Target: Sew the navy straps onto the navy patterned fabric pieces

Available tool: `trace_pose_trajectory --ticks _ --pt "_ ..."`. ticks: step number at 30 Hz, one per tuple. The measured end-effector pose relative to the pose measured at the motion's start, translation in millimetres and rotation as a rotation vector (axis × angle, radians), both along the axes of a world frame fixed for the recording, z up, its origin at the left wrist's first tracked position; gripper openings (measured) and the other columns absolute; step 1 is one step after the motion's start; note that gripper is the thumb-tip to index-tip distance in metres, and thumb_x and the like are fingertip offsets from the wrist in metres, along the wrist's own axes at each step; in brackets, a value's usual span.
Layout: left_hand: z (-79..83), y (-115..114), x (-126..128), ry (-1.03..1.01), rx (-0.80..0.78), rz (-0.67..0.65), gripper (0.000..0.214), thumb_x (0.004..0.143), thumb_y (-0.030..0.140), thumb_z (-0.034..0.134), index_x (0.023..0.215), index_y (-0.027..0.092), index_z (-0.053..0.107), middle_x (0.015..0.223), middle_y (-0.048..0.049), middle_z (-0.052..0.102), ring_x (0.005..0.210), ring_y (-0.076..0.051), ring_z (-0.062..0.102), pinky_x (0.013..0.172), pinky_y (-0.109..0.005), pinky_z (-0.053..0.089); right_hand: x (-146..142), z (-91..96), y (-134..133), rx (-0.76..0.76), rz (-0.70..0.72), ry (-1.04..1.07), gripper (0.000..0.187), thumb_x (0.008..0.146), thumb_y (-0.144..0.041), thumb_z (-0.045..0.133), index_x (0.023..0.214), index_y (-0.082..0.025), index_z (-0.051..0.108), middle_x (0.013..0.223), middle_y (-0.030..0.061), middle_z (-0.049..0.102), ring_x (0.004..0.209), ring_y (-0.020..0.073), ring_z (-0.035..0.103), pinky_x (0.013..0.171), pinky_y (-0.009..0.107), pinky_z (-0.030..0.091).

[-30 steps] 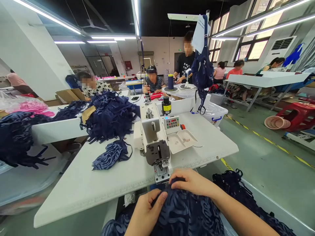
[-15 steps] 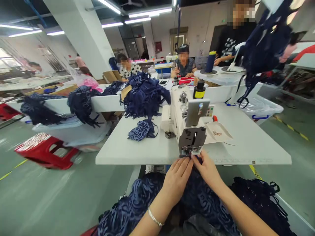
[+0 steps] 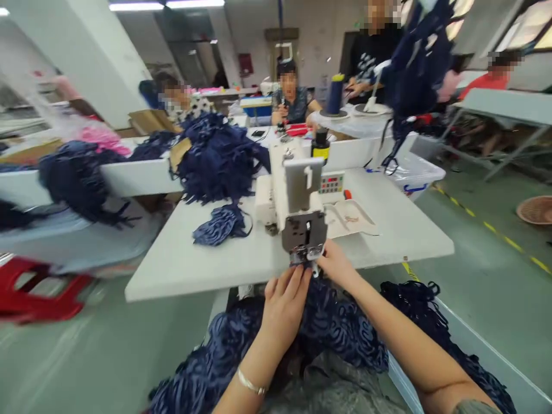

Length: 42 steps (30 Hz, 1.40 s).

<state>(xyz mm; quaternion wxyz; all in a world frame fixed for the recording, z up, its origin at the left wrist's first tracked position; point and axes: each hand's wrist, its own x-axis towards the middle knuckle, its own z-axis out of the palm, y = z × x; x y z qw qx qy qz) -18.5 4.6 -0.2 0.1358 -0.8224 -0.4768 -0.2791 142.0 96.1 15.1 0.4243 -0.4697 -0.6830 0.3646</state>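
Navy patterned fabric (image 3: pixel 328 333) lies heaped in my lap, its top edge reaching the presser foot of the white sewing machine (image 3: pixel 302 201). My left hand (image 3: pixel 285 302) rests on the fabric with fingers stretched toward the foot. My right hand (image 3: pixel 335 264) presses the cloth just right of the foot, fingers together on it. A small folded navy piece (image 3: pixel 219 224) lies on the white table (image 3: pixel 401 230) left of the machine.
A big pile of navy pieces (image 3: pixel 218 158) sits at the table's back left. More navy fabric (image 3: pixel 431 310) fills a bin at my right. Co-workers sit and stand behind. A red stool (image 3: pixel 30 293) stands on the floor at left.
The view has swung and dipped. Both hands moved up from the lap to the presser foot, bringing the fabric edge under the machine head.
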Motion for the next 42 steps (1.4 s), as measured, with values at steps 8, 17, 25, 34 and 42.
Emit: trace_pose_trajectory --ticks 8,17,25,34,42 --pt "-0.4 3 8 -0.032 0.104 0.022 0.03 0.097 0.021 0.044 0.123 0.016 0.059 0.117 -0.0056 0.068 0.108 -0.018 0.059 0.096 -0.034 0.032 -1 -2.5 4 -0.031 0.007 -0.014 0.012 0.079 -0.022 0.05 0.088 -0.019 0.057 0.087 0.0026 0.064 0.086 0.0203 0.059 0.077 0.031 0.045" --pt "-3.4 -5 18 0.081 0.142 0.15 0.031 0.096 0.018 0.047 0.125 0.016 0.057 0.119 -0.0058 0.068 0.111 -0.022 0.06 0.088 -0.038 0.03 -3 6.5 8 0.037 0.005 -0.074 0.02 0.081 -0.015 0.052 0.098 -0.019 0.063 0.102 0.0053 0.066 0.094 0.0203 0.058 0.083 0.032 0.044" --pt "-6.1 -6 17 0.099 0.121 0.177 0.036 0.095 0.008 0.04 0.127 0.016 0.056 0.12 -0.0055 0.067 0.114 -0.02 0.059 0.088 -0.037 0.031 -6 7.9 10 0.047 0.035 -0.079 0.017 0.085 -0.021 0.053 0.096 -0.018 0.065 0.101 0.0066 0.066 0.094 0.0209 0.06 0.082 0.032 0.046" --pt "0.6 -6 20 0.09 0.124 0.197 0.039 0.096 0.009 0.037 0.128 0.018 0.056 0.119 -0.0048 0.068 0.112 -0.019 0.06 0.087 -0.036 0.031 -8 4.4 12 0.034 0.035 -0.056 0.014 0.084 -0.022 0.053 0.093 -0.019 0.064 0.098 0.0062 0.067 0.092 0.0207 0.06 0.081 0.033 0.047" --pt "1.0 -5 23 0.083 0.134 0.214 0.038 0.099 0.012 0.032 0.124 0.017 0.059 0.117 -0.0029 0.069 0.109 -0.018 0.061 0.085 -0.036 0.031 -11 4.3 16 0.017 0.009 -0.055 0.013 0.083 -0.023 0.053 0.091 -0.019 0.063 0.093 0.0057 0.067 0.089 0.0212 0.06 0.079 0.034 0.048"
